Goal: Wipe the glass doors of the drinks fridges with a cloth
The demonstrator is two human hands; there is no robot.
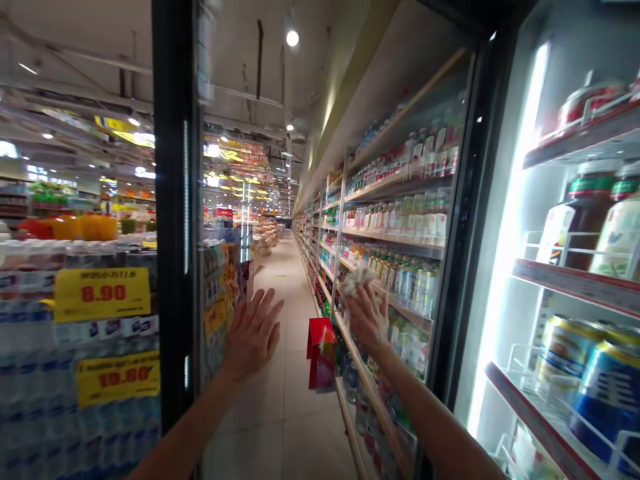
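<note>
Two bare hands are up in front of me at the swung-open glass door (305, 267) of a lit cooler (530, 100). The left hand (256, 330) is spread, palm toward the pane; whether it touches or only hovers, I can't tell from here. The right hand (367, 320) has its fingers bunched on a pale, crumpled cloth (359, 279), which sits up at the pane ahead of the fingertips.

What would worry me is the door: a hard push on one side could swing it on its hinge and upset the person's balance. A bare palm laid on the glass could leave prints. If the grip on that cloth slackened, it could slip and drop to the floor. And the right forearm runs near the open shelves, so a careless elbow could knock the cans (610, 393).
</note>
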